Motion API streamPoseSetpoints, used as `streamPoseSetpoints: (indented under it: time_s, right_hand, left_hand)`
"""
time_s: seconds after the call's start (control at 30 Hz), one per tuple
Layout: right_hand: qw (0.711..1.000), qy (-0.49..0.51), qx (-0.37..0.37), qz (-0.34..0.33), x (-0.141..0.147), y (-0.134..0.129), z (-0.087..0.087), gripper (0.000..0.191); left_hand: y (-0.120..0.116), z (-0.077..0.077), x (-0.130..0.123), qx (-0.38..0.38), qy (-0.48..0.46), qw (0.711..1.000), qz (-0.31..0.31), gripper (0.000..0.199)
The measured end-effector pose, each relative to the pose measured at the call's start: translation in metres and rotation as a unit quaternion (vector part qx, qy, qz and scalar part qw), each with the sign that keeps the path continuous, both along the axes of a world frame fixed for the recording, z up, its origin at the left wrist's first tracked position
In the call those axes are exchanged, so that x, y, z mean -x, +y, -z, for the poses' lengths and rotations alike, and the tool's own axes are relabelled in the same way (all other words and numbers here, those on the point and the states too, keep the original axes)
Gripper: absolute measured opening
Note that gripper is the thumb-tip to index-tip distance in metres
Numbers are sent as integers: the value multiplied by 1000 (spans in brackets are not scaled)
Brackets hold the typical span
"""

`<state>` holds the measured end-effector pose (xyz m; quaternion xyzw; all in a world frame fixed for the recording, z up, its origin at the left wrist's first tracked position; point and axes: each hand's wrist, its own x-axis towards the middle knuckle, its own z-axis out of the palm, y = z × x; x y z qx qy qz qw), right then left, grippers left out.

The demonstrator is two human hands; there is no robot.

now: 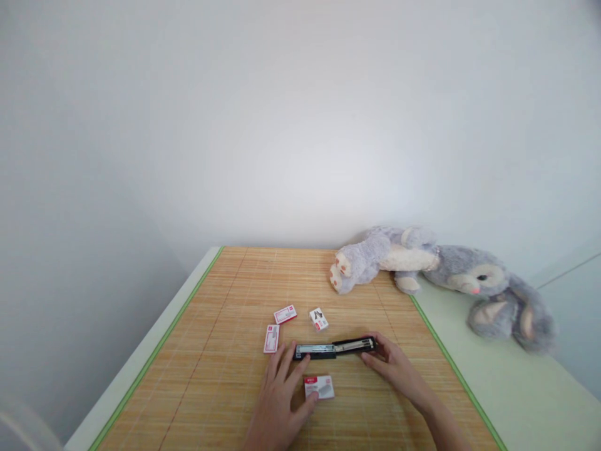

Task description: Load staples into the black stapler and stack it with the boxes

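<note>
A black stapler [315, 351] lies folded wide open on the bamboo mat, its metal staple channel facing up. My right hand [397, 369] grips its right end between thumb and fingers. At the left end, my left hand [279, 401] has its fingers stretched and spread, with fingertips touching the stapler. The left thumb reaches the near edge of a small red-and-white box [319, 386] just in front of the stapler. Beyond the stapler is another small white box [318, 319] with a dark picture on top. Two red-edged white boxes [272, 339] [285, 314] lie to the left.
A grey plush rabbit [408, 257] lies along the back right, partly on the mat and partly on the pale tabletop [507, 376]. The bamboo mat [225, 376] has green edging. A white wall [300, 125] rises behind the table.
</note>
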<state>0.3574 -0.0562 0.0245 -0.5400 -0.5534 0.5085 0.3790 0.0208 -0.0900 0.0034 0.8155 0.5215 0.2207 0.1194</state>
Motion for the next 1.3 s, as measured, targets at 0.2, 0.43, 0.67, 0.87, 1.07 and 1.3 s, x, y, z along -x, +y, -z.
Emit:
streamPoseSetpoints:
  time_s: [0.2,0.43,0.67,0.87,1.07,1.3]
  right_hand:
    - [984,53,165,26,33,-35,6,59]
    - [972,64,224,-32,95,-54,19,67]
    - [992,-116,45,-23,77,-38,8,41]
    - [972,-220,0,-88,90,-33,-1,46]
    - [978,-192,-9,-75,85,-32,-3,56]
    - [976,-214,-33,-19,126,-11,-7,38]
  left_hand:
    - [-2,-4,17,30,-54,998,19,58]
    - [11,-11,4,114,-108,986,55,37]
    - [21,-14,9,142,-118,980,73,41]
    - [30,-17,25,162,-123,974,101,36]
    - [31,-16,40,148,-136,977,72,42]
    - [28,1,27,106,-132,986,13,80]
